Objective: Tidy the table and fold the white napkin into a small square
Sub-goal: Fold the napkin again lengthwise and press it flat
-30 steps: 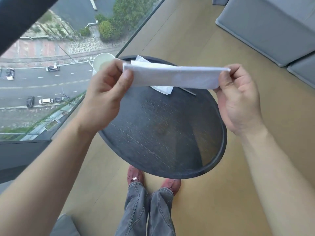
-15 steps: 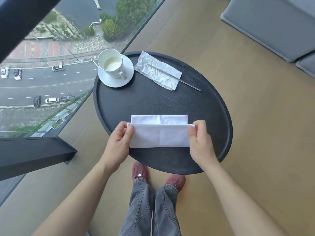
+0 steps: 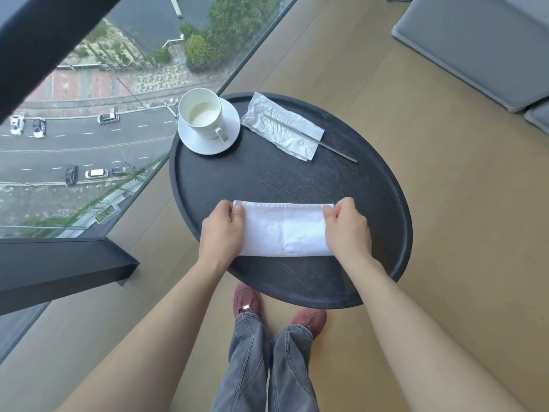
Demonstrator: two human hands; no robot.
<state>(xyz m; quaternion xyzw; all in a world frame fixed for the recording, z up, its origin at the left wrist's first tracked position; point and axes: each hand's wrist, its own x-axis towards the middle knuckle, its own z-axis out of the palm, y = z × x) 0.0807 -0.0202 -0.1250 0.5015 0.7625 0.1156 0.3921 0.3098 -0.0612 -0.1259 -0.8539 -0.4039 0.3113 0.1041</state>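
The white napkin (image 3: 283, 230) lies flat as a folded rectangle on the near part of the round black table (image 3: 377, 188). My left hand (image 3: 221, 230) pinches its left end, thumb on top. At the right end my right hand (image 3: 347, 226) grips the same way, thumb over the far corner. Both hands rest on the tabletop with the napkin stretched between them.
A white cup (image 3: 202, 113) on a white saucer (image 3: 208, 142) stands at the table's far left. A crumpled white wrapper (image 3: 282, 129) with a thin metal stick (image 3: 335, 150) across it lies at the far right. A glass wall runs on the left, grey sofa cushions (image 3: 475, 46) at the back right.
The napkin came down from mid-air onto the table, and its near flap has been folded over onto the far half. Both hands moved to the far corners.
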